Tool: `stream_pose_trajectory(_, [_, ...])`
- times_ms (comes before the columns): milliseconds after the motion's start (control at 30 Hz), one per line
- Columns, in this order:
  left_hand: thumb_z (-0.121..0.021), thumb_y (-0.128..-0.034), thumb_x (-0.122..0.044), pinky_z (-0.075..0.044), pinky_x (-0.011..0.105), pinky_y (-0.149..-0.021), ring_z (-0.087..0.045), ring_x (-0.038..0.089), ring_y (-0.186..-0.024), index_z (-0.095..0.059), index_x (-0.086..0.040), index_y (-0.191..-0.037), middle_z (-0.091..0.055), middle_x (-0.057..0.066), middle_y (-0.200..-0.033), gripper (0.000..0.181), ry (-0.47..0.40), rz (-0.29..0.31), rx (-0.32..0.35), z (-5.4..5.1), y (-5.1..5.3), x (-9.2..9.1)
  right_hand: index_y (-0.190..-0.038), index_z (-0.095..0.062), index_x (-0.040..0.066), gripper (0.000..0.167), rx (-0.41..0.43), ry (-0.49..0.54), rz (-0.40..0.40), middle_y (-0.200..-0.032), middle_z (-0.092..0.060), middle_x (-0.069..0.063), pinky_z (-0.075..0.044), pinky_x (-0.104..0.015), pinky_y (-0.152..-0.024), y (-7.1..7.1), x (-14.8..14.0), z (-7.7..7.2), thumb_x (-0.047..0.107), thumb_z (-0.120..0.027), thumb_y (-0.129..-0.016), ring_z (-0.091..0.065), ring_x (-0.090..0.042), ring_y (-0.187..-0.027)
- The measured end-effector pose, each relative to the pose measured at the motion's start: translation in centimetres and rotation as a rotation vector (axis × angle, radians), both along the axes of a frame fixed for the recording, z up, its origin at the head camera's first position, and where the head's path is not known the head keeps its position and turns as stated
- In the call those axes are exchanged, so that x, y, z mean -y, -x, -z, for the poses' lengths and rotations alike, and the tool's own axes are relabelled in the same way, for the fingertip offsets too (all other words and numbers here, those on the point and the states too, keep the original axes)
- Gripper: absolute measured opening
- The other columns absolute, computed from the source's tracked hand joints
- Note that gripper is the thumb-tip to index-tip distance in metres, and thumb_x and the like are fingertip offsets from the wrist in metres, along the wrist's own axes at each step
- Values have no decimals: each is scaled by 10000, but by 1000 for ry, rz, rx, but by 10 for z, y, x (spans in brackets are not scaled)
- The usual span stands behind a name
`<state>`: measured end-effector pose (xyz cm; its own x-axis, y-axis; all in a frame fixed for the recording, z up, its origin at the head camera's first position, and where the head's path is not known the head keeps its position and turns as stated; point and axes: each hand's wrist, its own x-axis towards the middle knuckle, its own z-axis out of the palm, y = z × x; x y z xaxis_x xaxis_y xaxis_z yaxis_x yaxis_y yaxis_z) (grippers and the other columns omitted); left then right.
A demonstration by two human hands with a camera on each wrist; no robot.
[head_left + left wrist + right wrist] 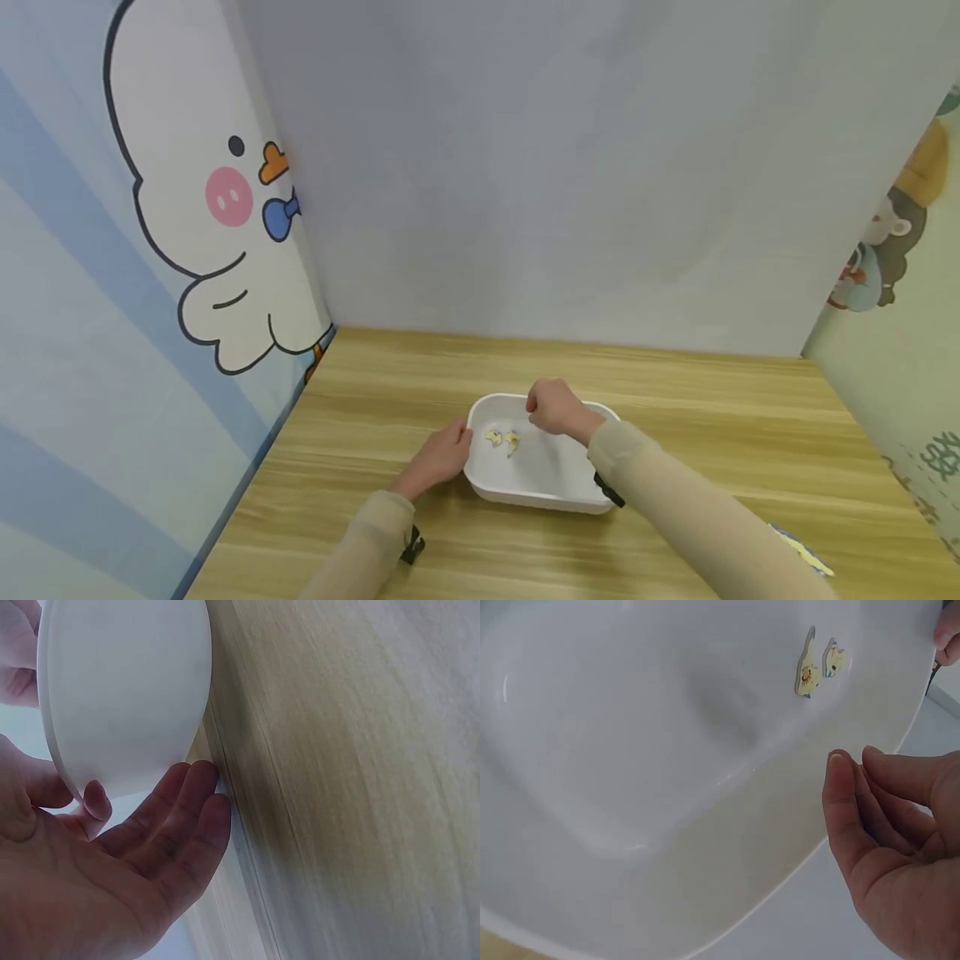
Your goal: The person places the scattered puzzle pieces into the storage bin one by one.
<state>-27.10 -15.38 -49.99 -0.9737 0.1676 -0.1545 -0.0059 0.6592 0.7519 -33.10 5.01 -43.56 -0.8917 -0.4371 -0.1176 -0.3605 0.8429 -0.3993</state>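
A white tub (540,502) stands on the wooden table. My left hand (438,457) pinches its left rim; the left wrist view shows thumb and forefinger of this hand (112,855) at the rim of the tub (127,690), the other fingers beside its outer wall. Over the tub's far side is my right hand (557,407), fingers curled. In the right wrist view, the thumb and fingers of that hand (900,840) come close together with nothing visible between them. Two small yellowish flat pieces (808,675) (832,660) lie inside the tub (630,750), near its left end.
A flat yellow and blue piece (801,550) lies on the wooden table (375,375) at the right, beside my right sleeve. Behind the table hangs a pale curtain (525,167). Printed cartoon sheets stand at the left (180,125) and right (885,350).
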Motion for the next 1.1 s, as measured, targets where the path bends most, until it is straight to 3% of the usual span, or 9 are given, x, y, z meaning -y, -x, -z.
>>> stream_pose_trajectory(267, [-332, -1043, -216, -404, 324, -562, -479, 190, -647, -492, -48, -1129, -513, 68, -782, 247, -4, -11, 26, 3, 3, 2, -927, -703, -18, 98, -5, 17, 21, -888, -656, -97, -511, -346, -691, 1, -15, -3, -3, -676, -834, -617, -250, -825])
stream_pose_trajectory(567, [-345, -1037, -208, -399, 319, -553, -474, 187, -633, -498, -36, -1080, -507, 65, -764, 234, 4, -15, 5, 5, 2, 1, -945, -705, -28, 115, 2, 66, 50, -886, -665, -95, -512, -348, -702, 0, -34, -3, -5, -676, -836, -620, -249, -828])
stream_pose_trajectory(1100, [-347, -1034, -207, -393, 322, -548, -468, 195, -624, -492, -46, -1046, -499, 66, -756, 217, 5, -7, -16, 4, 3, -3, -884, -686, -37, 79, -93, 136, 6, -794, -658, -62, -507, -334, -686, -2, -83, -7, -24, -681, -806, -613, -188, -739])
